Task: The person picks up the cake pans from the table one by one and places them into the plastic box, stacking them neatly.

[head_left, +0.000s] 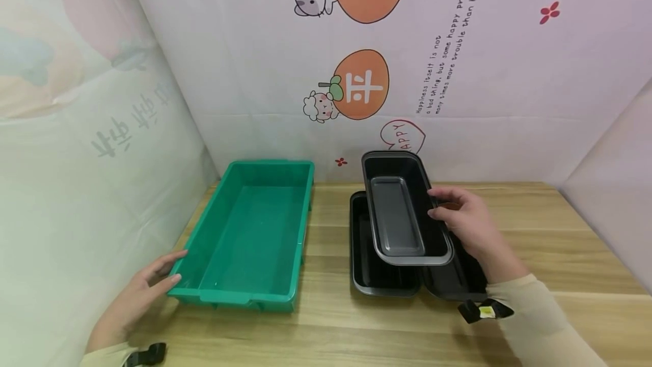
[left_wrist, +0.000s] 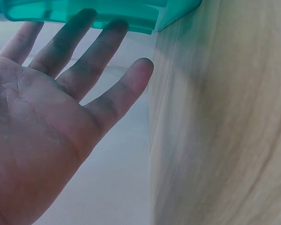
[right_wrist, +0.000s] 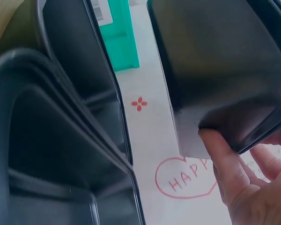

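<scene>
**Held black pan (head_left: 397, 217) above the table (head_left: 326, 333)**

We see the right hand (head_left: 471, 222) gripping the black pan at its right long side, fingers pinching the wall. The pan is raised over the left lower pan (head_left: 363, 254) and the right lower pan (head_left: 455, 276), which stand side by side on the table, partly hidden beneath it. To their left we find the green tray (head_left: 244, 237). The left hand (head_left: 134, 299) lies at its near left corner, with fingers extended and spread wide. Behind, we note a white printed sheet (head_left: 489, 146).
</scene>
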### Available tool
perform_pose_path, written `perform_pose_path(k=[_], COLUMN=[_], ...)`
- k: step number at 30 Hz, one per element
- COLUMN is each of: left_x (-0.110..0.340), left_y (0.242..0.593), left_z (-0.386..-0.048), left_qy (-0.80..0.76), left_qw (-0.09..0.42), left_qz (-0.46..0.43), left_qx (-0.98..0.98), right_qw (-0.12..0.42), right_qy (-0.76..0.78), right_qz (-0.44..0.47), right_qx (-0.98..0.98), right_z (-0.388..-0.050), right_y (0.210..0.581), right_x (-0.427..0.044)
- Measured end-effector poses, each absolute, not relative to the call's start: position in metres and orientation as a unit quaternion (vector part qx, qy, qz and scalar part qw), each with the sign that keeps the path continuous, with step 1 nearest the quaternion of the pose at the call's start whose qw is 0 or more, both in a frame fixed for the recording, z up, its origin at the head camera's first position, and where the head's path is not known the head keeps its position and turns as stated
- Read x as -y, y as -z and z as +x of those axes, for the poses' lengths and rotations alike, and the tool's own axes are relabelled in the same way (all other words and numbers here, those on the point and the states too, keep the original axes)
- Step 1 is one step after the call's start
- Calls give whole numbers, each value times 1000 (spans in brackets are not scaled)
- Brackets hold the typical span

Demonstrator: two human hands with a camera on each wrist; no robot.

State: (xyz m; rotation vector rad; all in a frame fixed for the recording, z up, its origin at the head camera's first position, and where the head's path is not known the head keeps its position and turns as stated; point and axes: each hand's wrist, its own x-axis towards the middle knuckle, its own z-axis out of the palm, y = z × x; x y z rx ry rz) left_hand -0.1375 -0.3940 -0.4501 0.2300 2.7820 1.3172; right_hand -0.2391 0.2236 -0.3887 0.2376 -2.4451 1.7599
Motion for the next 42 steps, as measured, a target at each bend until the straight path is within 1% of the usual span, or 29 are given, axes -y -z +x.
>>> perform_pose_path(k=[16, 29, 42], left_x=[394, 394, 394], left_y=[450, 451, 452], left_z=[-137, -138, -139], left_qy=[-434, -459, -480], left_qw=[38, 44, 53], left_qz=[61, 59, 67], left_qx=[-898, -886, -873], right_qw=[34, 9, -8], right_qy=[-587, -611, -644], right_qz=[67, 74, 73], right_qx=[806, 788, 762], right_z=[-242, -243, -243], right_y=[388, 390, 387], right_x=[-180, -148, -99])
